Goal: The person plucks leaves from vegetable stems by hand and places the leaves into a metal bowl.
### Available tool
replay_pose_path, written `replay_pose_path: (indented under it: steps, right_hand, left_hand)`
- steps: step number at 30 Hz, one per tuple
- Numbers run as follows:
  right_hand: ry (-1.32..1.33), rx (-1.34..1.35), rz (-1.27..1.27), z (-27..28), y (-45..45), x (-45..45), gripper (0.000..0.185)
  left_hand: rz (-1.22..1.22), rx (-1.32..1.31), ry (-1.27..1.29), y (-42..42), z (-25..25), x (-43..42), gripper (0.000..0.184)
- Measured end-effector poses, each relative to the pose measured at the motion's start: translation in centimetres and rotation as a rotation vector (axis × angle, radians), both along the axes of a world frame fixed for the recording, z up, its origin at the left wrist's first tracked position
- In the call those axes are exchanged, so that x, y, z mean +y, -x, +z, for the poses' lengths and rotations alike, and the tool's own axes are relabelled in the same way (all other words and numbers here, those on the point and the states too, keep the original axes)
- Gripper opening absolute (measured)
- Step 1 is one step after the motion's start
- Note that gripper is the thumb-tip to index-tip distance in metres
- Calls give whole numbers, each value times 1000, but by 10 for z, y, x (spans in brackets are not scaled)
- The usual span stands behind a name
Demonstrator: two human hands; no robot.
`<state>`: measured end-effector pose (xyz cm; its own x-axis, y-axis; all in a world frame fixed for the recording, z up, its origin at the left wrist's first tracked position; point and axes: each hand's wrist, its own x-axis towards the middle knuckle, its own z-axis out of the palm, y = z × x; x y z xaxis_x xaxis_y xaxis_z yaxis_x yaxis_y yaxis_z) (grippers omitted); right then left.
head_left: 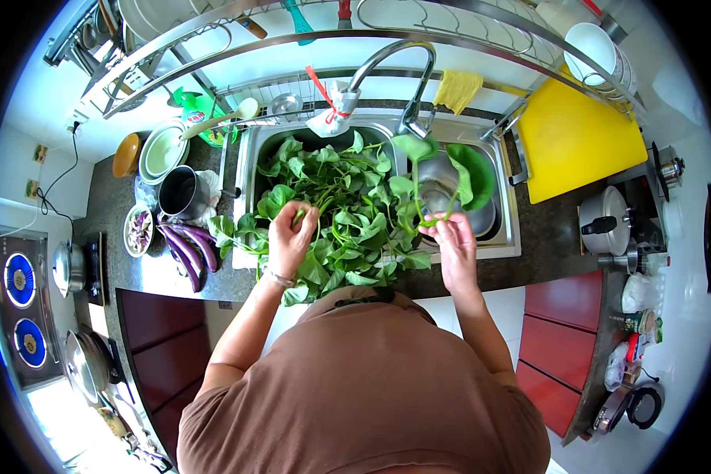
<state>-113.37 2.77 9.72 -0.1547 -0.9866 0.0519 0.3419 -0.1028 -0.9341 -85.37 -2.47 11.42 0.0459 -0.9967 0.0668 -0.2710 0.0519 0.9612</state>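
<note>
A big heap of leafy greens [347, 213] fills the left basin of the sink [245, 170] and spills over its front edge. My right hand [455, 243], above the front of the right basin, pinches a leafy green stem [428, 222] between thumb and fingers; its broad leaves stand up above the hand. Over the left side of the heap, my left hand [291, 241] is closed, with a bit of green stem [299, 216] showing at the fingertips. Its palm side is hidden. A metal bowl [437, 197] sits in the right basin, partly covered by leaves.
Purple eggplants [186, 253], a dark pot [183, 193] and stacked bowls [163, 150] stand left of the sink. A faucet [411, 110] arches over the back. A yellow cutting board [581, 142] lies to the right. A dish rack [292, 47] spans overhead.
</note>
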Motion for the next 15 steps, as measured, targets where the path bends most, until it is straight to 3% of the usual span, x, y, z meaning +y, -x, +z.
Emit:
replay_pose_path:
  steps: [6, 7, 8, 11, 12, 14, 15]
  right_hand:
    - [110, -6, 18, 11, 21, 8, 9]
    - [90, -24, -19, 15, 19, 11, 7]
    - [86, -24, -11, 19, 17, 12, 7]
    - [131, -19, -26, 25, 11, 11, 6]
    - [129, -20, -19, 23, 9, 11, 6]
    - [76, -122, -45, 18, 9, 11, 7]
    - [59, -141, -51, 20, 6, 12, 7]
  left_hand:
    - [-232, 280, -321, 26, -9, 24, 16]
    - [-264, 194, -188, 36, -8, 23, 17]
    - [-320, 134, -219, 38, -1, 22, 19]
    - [-407, 358, -351, 59, -9, 18, 22]
    - [-458, 568, -509, 65, 7, 16, 23]
    - [-711, 920, -748, 66, -20, 5, 27]
    - [-706, 924, -747, 72, -12, 8, 27]
